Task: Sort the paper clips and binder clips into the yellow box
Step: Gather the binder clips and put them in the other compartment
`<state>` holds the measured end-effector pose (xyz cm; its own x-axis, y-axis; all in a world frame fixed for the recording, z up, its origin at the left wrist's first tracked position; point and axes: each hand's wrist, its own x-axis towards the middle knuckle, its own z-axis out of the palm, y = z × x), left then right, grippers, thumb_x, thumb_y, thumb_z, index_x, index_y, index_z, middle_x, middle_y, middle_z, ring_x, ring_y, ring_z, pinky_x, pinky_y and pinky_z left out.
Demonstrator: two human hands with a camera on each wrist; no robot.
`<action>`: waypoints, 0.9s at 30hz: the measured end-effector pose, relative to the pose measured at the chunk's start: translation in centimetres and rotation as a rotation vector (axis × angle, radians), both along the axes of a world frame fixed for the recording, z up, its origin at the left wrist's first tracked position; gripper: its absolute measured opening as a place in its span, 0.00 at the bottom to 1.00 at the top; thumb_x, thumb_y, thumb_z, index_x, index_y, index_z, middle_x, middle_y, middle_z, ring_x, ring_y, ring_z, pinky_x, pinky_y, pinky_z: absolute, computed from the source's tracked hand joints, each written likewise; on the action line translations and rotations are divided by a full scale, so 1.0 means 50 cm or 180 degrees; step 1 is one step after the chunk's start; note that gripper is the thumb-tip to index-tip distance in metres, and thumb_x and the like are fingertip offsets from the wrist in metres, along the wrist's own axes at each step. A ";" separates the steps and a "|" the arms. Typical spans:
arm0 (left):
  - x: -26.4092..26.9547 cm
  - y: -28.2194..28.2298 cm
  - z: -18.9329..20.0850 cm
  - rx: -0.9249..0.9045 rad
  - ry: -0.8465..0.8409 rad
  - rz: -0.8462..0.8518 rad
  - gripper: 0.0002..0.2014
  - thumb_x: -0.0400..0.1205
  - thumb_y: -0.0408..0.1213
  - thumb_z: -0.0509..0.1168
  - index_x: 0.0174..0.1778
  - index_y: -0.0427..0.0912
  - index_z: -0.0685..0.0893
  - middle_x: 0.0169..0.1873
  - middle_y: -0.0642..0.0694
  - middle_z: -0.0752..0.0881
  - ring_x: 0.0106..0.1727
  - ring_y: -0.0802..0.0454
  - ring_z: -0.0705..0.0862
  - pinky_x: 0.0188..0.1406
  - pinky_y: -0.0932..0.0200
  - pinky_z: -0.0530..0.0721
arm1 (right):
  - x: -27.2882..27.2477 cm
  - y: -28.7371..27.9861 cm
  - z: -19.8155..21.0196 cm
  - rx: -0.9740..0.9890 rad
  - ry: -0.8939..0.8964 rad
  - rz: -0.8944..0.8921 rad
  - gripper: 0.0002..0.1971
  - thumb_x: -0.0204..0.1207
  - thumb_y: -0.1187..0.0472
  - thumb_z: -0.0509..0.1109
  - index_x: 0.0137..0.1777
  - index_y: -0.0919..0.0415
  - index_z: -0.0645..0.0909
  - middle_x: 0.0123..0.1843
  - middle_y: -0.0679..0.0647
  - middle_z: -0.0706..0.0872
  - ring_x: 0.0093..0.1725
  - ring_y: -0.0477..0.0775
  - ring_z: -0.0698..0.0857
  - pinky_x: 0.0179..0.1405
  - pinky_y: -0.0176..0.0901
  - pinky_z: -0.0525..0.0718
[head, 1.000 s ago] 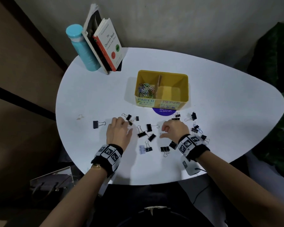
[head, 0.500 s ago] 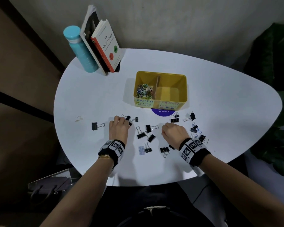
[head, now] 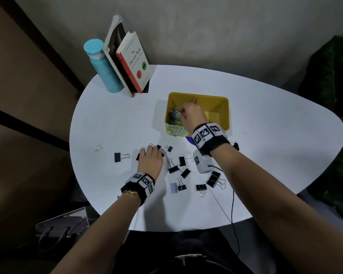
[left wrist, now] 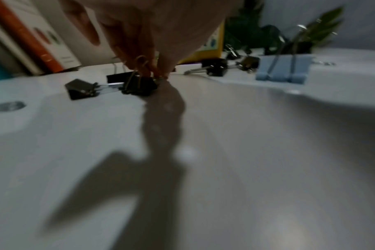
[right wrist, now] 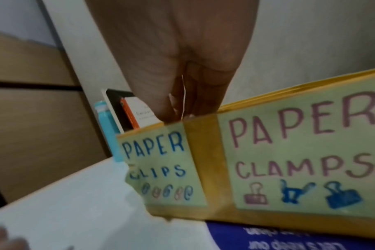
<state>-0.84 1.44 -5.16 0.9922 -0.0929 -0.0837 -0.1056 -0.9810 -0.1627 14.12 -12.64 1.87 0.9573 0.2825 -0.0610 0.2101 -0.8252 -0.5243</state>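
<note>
Roughly eleven binder clips [head: 213, 179] (one blue) outside yellow box [head: 224, 115].

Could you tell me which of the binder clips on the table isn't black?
The pale blue binder clip near the table's front edge, below the left hand; every other one visible is black.

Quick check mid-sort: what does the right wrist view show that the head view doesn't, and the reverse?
Only the right wrist view: both handwritten labels readable, PAPER CLIPS and PAPER CLAMPS, and a thin wire paper clip pinched in the right hand.

Only the head view: coloured paper clips piled in the left compartment, black binder clips scattered on the white table, the left hand among them.

Both: the yellow box, teal bottle and books.
</note>
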 end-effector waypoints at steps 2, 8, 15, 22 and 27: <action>0.008 0.014 -0.008 -0.0403 -0.0064 0.0190 0.10 0.65 0.31 0.77 0.35 0.45 0.84 0.34 0.49 0.84 0.42 0.47 0.76 0.44 0.51 0.66 | -0.006 -0.008 -0.018 -0.0267 -0.0115 0.0106 0.07 0.76 0.66 0.68 0.53 0.63 0.81 0.52 0.58 0.83 0.44 0.59 0.85 0.39 0.54 0.88; -0.006 0.007 -0.004 -0.1681 -0.0522 0.0587 0.07 0.73 0.34 0.73 0.33 0.51 0.87 0.33 0.53 0.86 0.46 0.53 0.67 0.43 0.55 0.55 | -0.047 -0.028 -0.019 -0.0020 -0.0814 0.0315 0.06 0.76 0.64 0.66 0.52 0.61 0.81 0.51 0.56 0.80 0.49 0.55 0.80 0.29 0.50 0.84; 0.007 0.013 -0.023 -0.1041 -0.0026 0.0185 0.13 0.64 0.24 0.76 0.33 0.44 0.81 0.34 0.47 0.84 0.44 0.47 0.71 0.42 0.53 0.61 | -0.167 -0.101 -0.009 0.0065 -0.1398 0.0691 0.05 0.75 0.68 0.66 0.48 0.63 0.82 0.47 0.55 0.81 0.48 0.54 0.77 0.24 0.40 0.74; 0.042 -0.023 0.063 -0.1802 -0.0134 0.0271 0.09 0.72 0.20 0.68 0.42 0.36 0.79 0.37 0.40 0.82 0.32 0.44 0.78 0.30 0.56 0.71 | -0.239 -0.302 -0.063 -0.0330 -0.1085 0.0035 0.10 0.68 0.75 0.69 0.47 0.63 0.84 0.45 0.58 0.84 0.47 0.60 0.81 0.28 0.47 0.82; 0.193 -0.063 0.140 -0.2474 -0.0918 0.0566 0.03 0.79 0.28 0.64 0.46 0.34 0.82 0.43 0.37 0.86 0.42 0.40 0.84 0.37 0.49 0.82 | -0.244 -0.431 -0.073 -0.0266 -0.0986 -0.0810 0.10 0.73 0.72 0.67 0.48 0.60 0.84 0.48 0.58 0.82 0.51 0.59 0.79 0.32 0.46 0.82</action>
